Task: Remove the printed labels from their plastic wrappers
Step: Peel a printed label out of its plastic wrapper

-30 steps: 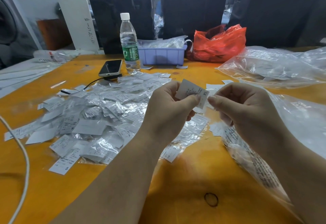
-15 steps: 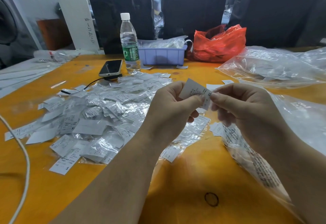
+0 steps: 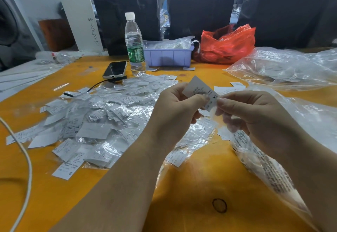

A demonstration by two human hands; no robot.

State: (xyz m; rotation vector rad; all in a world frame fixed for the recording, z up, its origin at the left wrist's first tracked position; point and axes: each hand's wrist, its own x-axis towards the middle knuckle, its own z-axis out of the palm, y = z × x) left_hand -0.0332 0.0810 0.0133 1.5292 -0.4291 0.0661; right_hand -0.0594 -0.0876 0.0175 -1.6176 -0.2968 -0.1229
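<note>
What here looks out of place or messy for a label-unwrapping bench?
Mostly expected clutter. The wrapped labels lie in a loose heap spread across the orange table. A phone rests tilted on a dark block by the water bottle. Nothing looks spilled or damaged.

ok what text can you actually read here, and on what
"XL" on the held label, between left hand and right hand; its small print is too blurred.
"XL" on a pile label.
"S" on a front label.
Bottle wrap, pillar writing, bag print: unreadable.
</note>
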